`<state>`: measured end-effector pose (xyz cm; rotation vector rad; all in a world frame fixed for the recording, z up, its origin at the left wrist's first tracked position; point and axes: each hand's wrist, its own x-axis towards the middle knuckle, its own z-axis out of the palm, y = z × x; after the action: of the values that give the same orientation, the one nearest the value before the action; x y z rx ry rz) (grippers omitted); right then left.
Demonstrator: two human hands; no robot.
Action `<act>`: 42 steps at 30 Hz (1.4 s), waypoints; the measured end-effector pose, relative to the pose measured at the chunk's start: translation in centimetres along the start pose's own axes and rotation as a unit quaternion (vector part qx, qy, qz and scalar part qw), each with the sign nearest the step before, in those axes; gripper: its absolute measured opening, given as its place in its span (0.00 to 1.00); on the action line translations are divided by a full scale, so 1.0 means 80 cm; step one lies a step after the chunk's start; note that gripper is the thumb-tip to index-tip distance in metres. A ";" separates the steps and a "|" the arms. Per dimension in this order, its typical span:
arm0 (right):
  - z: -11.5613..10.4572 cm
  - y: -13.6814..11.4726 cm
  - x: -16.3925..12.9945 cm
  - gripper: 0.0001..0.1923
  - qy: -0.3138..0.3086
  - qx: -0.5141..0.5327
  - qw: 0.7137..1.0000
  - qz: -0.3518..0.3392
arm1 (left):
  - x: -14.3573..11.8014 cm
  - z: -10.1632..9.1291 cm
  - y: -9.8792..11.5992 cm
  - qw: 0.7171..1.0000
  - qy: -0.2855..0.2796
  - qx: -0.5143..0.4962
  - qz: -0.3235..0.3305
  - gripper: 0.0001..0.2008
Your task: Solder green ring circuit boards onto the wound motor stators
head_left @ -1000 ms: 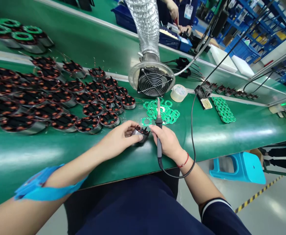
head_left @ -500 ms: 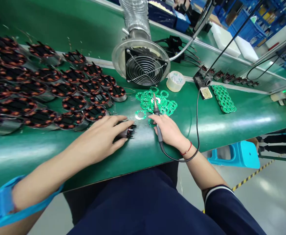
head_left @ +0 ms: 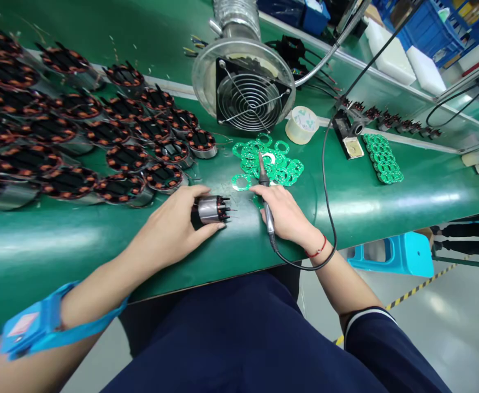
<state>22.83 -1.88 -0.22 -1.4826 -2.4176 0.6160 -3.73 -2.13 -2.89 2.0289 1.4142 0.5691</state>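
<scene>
The left hand (head_left: 177, 221) is curled partway, its thumb and fingers on either side of a small metal stator (head_left: 210, 209) lying on its side on the counter (head_left: 223, 251), prongs facing right; the palm hides its far-left end. The right hand (head_left: 285, 212) is closed around the grip of a soldering iron (head_left: 267, 210), whose tip points to the far side, over a pile of green ring boards (head_left: 249, 158). A lone ring (head_left: 241, 182) lies at the pile's near left edge, and another is partly covered by the right hand. The blue wrist strap (head_left: 51, 322) on the left forearm carries a pale label, too blurred to read. Greenish print on the tape roll (head_left: 299, 131), beyond the pile, is likewise illegible. Wound stators (head_left: 122, 188) crowd the left, some cut off by the frame. The fan (head_left: 252, 101) stands far, its silver duct (head_left: 237, 13) cropped at the top. To the right are an iron stand (head_left: 341, 124) and stacked green boards (head_left: 383, 158).
</scene>
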 end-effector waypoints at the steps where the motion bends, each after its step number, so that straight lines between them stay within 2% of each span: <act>1: 0.002 0.001 0.001 0.26 0.002 -0.006 1.000 0.005 | 0.001 -0.001 0.001 1.000 -0.009 0.003 0.013 0.28; 5: 0.022 -0.008 0.015 0.26 0.042 -0.041 0.996 0.066 | 0.003 -0.003 0.005 0.997 -0.042 0.014 0.069 0.25; 8: 0.028 -0.010 0.018 0.23 0.086 -0.023 0.994 0.063 | 0.004 -0.005 0.008 0.996 -0.042 -0.001 0.074 0.26; 12: 0.018 -0.002 -0.005 0.20 0.192 0.092 0.977 0.021 | 0.005 -0.007 0.012 0.999 -0.008 -0.025 0.037 0.27; 15: 0.016 -0.003 -0.033 0.16 0.269 0.189 0.944 0.017 | 0.005 -0.004 0.017 0.999 0.009 -0.024 0.041 0.26; 17: 0.022 -0.010 -0.051 0.14 0.301 0.257 0.917 0.047 | 0.005 -0.001 0.019 0.998 0.013 -0.022 0.065 0.24; 20: 0.035 -0.021 -0.072 0.13 0.310 0.328 0.887 0.102 | 0.004 0.003 0.022 0.994 0.026 -0.010 0.104 0.22; 25: 0.046 -0.027 -0.085 0.14 0.285 0.406 0.856 0.147 | 0.003 0.004 0.021 0.984 0.057 0.032 0.169 0.22; 32: 0.046 -0.028 -0.077 0.17 0.257 0.469 0.823 0.192 | 0.001 0.006 0.021 0.972 0.074 0.069 0.211 0.21; 37: 0.040 -0.034 -0.069 0.21 0.265 0.499 0.796 0.219 | 0.000 0.009 0.020 0.960 0.080 0.117 0.242 0.20; 42: 0.034 -0.036 -0.062 0.24 0.279 0.500 0.789 0.223 | 0.001 0.010 0.019 0.950 0.094 0.144 0.262 0.18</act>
<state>21.67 -8.04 -1.20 -1.3936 -0.9559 1.1098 -2.17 -2.60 -2.46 2.6741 1.0975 0.8338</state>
